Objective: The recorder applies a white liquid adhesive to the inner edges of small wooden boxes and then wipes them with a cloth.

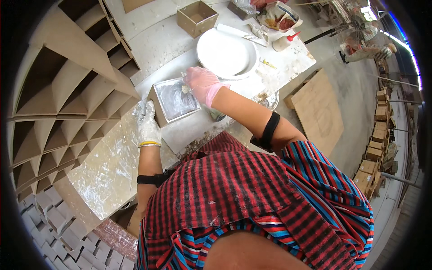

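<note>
An open-topped square box [177,100] lies on the work table, its inside smeared white and grey. My left hand [149,125], in a dirty white glove with a yellow cuff, grips the box's left wall. My right hand [200,83], in a thin pink glove, is closed at the box's upper right rim. A small pale piece [185,89] shows at its fingertips, too little of it to name. Just beyond that hand stands a round white basin [226,50] with white contents, and a flat pale strip [240,34] rests across its far rim.
A bare brown box [197,19] stands farther back. Right of the basin are a red-capped squeeze bottle [285,42] and a plastic bag [280,17]. Stacked compartment boxes [58,99] rise at the left. A fan [360,31] and a wooden board [317,112] are off to the right.
</note>
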A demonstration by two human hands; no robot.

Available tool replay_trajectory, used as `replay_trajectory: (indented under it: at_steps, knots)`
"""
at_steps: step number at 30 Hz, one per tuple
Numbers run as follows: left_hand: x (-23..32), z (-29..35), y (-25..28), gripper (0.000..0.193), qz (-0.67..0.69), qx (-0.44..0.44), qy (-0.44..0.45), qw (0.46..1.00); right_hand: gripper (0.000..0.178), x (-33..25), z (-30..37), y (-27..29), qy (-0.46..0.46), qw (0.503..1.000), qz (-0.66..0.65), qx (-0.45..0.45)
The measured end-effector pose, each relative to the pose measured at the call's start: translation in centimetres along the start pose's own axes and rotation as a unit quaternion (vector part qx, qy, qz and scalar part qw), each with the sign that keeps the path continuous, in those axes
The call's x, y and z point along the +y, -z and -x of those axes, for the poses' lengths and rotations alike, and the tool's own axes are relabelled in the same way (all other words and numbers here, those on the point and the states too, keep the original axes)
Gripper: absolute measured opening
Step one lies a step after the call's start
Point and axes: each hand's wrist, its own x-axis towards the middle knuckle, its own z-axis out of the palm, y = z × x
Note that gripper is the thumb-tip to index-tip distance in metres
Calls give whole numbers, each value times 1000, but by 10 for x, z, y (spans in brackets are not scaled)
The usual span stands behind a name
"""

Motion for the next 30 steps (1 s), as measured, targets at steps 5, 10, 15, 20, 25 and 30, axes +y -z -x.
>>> replay_trajectory:
  at_steps: [5,10,15,20,25,30]
  knots:
    - [3,4,-6,51,3,3,-12,1000,22,14,1,-14,-2,998,-27,52]
    - [7,5,-6,46,0,-30,6,1000,22,-11,3,8,-15,996,-63,60]
    - [5,10,-10,46,-58,12,-35,998,23,-45,7,9,-6,955,-291,60]
    - [2,8,-9,49,-37,32,-30,998,31,-14,-1,-28,-5,948,-288,132]
    - [6,11,-9,42,-63,20,-18,998,34,-25,14,3,-99,972,-189,100]
    - [-5,3,3,46,-16,-21,-42,999,37,-41,0,-22,43,966,-246,67]
